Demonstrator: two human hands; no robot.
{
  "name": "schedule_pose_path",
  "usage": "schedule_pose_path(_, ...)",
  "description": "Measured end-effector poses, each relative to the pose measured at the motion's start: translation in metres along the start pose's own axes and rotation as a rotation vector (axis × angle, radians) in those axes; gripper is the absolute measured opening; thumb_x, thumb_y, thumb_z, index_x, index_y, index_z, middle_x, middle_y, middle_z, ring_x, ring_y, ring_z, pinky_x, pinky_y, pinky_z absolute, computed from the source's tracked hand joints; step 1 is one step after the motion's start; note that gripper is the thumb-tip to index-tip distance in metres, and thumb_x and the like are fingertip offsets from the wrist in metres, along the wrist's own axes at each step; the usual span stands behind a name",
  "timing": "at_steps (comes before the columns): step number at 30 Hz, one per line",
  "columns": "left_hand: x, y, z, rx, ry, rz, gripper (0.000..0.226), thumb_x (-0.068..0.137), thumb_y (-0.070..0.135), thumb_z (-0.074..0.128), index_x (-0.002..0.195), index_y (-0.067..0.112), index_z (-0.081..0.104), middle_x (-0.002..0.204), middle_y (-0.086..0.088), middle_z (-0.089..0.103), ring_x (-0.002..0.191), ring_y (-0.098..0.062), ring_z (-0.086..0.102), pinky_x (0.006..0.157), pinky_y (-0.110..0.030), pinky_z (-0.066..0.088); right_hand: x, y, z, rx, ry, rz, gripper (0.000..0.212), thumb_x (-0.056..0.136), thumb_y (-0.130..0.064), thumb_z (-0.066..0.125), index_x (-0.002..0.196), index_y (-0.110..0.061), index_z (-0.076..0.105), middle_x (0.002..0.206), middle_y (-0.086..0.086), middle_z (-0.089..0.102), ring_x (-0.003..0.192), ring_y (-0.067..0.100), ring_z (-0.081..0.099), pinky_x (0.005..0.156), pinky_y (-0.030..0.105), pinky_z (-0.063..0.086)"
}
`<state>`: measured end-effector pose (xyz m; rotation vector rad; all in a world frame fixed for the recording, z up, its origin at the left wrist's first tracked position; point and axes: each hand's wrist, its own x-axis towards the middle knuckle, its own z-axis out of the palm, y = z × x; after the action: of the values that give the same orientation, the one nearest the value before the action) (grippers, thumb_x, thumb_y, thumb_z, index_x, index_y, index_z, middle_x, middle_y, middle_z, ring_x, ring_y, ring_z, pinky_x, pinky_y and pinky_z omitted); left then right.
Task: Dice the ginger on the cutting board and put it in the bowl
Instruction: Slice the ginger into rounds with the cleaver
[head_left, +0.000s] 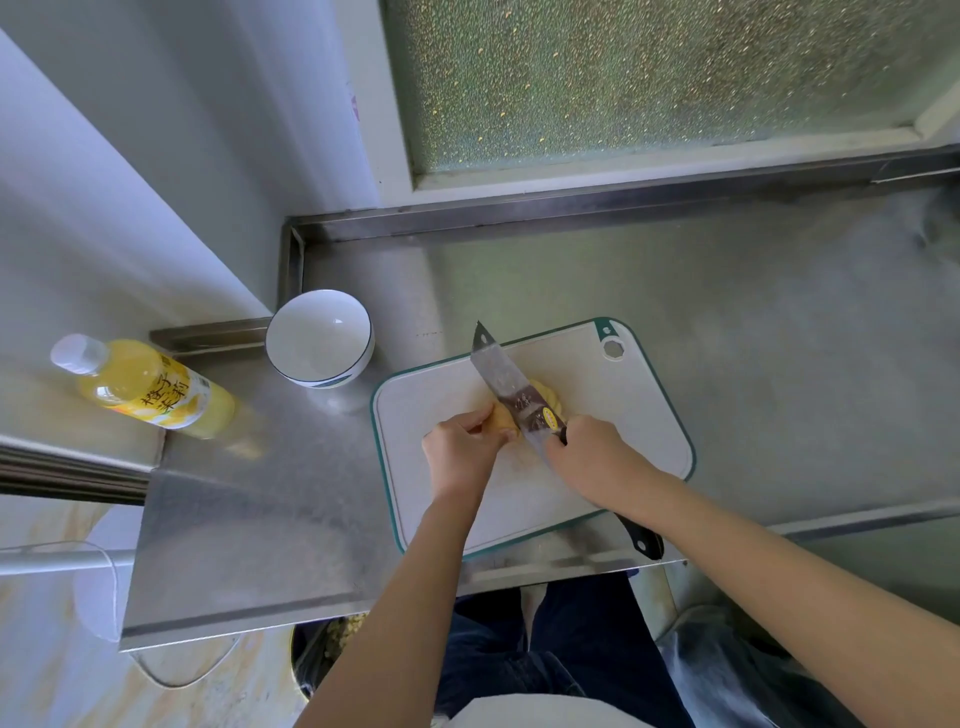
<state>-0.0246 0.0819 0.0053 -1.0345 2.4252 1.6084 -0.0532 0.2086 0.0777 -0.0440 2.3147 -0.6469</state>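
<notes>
A white cutting board (426, 410) with a green rim lies on the steel counter. Yellow ginger (540, 391) sits near its middle, partly hidden by the knife blade and my fingers. My left hand (462, 447) presses down on the ginger from the left. My right hand (592, 457) grips a cleaver-style knife (501, 376) by its black handle, the blade resting across the ginger with its tip pointing away. An empty white bowl (319, 338) with a dark rim stands to the upper left of the board.
A bottle of yellow liquid (150, 387) lies on a ledge at the left. The steel counter (779, 338) stretches to the right under a frosted window. The counter's front edge runs just below the board; a bin (322, 644) stands beneath it.
</notes>
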Motion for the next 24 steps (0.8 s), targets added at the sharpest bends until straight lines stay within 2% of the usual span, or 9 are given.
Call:
schedule_pose_path(2, 0.002, -0.001, 0.000, 0.014, -0.002, 0.006, 0.042, 0.068, 0.016, 0.079, 0.109, 0.011, 0.069, 0.103, -0.005, 0.071, 0.084, -0.007, 0.059, 0.078, -0.011, 0.039, 0.002, -0.002, -0.001, 0.002, 0.003, -0.002, 0.039, 0.097, -0.028, 0.038, 0.059, -0.017, 0.036, 0.063, 0.001, 0.043, 0.055, 0.016, 0.041, 0.048, 0.026, 0.031)
schedule_pose_path(5, 0.003, -0.002, -0.001, 0.011, -0.010, 0.003, 0.043, 0.069, 0.016, 0.079, 0.110, 0.011, 0.069, 0.102, -0.005, 0.072, 0.083, -0.007, 0.059, 0.079, -0.012, 0.041, 0.004, -0.006, 0.002, 0.008, 0.022, 0.003, 0.041, 0.098, -0.030, 0.040, 0.058, -0.019, 0.036, 0.062, 0.001, 0.042, 0.065, 0.024, 0.046, 0.060, 0.027, 0.035)
schedule_pose_path(8, 0.003, -0.003, -0.001, 0.010, -0.012, 0.010, 0.044, 0.069, 0.016, 0.079, 0.110, 0.010, 0.068, 0.101, -0.005, 0.072, 0.082, -0.007, 0.059, 0.078, -0.011, 0.042, 0.007, -0.012, 0.008, 0.011, 0.036, 0.018, 0.040, 0.097, -0.027, 0.041, 0.059, -0.019, 0.036, 0.070, 0.005, 0.048, 0.067, 0.025, 0.046, 0.061, 0.027, 0.035)
schedule_pose_path(11, 0.003, -0.002, -0.002, 0.006, -0.012, 0.009, 0.044, 0.068, 0.017, 0.080, 0.110, 0.010, 0.069, 0.101, -0.005, 0.072, 0.082, -0.007, 0.059, 0.076, -0.009, 0.040, 0.013, -0.021, 0.012, 0.004, 0.046, 0.033, 0.032, 0.097, -0.023, 0.041, 0.068, -0.009, 0.047, 0.074, 0.007, 0.049, 0.073, 0.027, 0.047, 0.065, 0.028, 0.036)
schedule_pose_path(13, 0.004, -0.002, -0.003, 0.007, -0.017, 0.008, 0.044, 0.068, 0.019, 0.081, 0.109, 0.011, 0.069, 0.100, -0.004, 0.072, 0.082, -0.008, 0.060, 0.078, -0.011, 0.041, 0.016, -0.024, 0.012, 0.011, 0.043, 0.036, 0.029, 0.096, -0.020, 0.041, 0.076, -0.004, 0.053, 0.072, 0.006, 0.049, 0.074, 0.028, 0.048, 0.065, 0.028, 0.036)
schedule_pose_path(17, 0.007, -0.002, -0.005, -0.012, -0.040, -0.012, 0.045, 0.065, 0.020, 0.083, 0.107, 0.012, 0.070, 0.095, -0.003, 0.073, 0.080, -0.009, 0.062, 0.077, -0.014, 0.045, 0.015, -0.024, 0.011, 0.025, 0.031, 0.050, 0.038, 0.096, -0.023, 0.044, 0.060, -0.015, 0.036, 0.063, 0.001, 0.041, 0.067, 0.026, 0.046, 0.060, 0.028, 0.035)
schedule_pose_path(21, 0.008, 0.000, -0.006, -0.017, -0.061, -0.042, 0.043, 0.067, 0.017, 0.081, 0.108, 0.011, 0.069, 0.091, -0.001, 0.071, 0.080, -0.009, 0.063, 0.075, -0.015, 0.047, 0.014, -0.022, 0.013, 0.049, 0.014, 0.045, 0.038, 0.096, -0.029, 0.046, 0.061, -0.018, 0.036, 0.066, 0.003, 0.045, 0.069, 0.025, 0.047, 0.062, 0.028, 0.035)
schedule_pose_path(24, 0.006, 0.003, -0.008, -0.017, -0.075, -0.050, 0.043, 0.069, 0.015, 0.079, 0.110, 0.011, 0.069, 0.086, 0.002, 0.068, 0.079, -0.009, 0.061, 0.073, -0.012, 0.043, 0.008, -0.013, 0.014, 0.039, 0.004, 0.047, 0.042, 0.097, -0.036, 0.041, 0.060, -0.019, 0.035, 0.063, 0.000, 0.041, 0.067, 0.024, 0.046, 0.055, 0.027, 0.033)
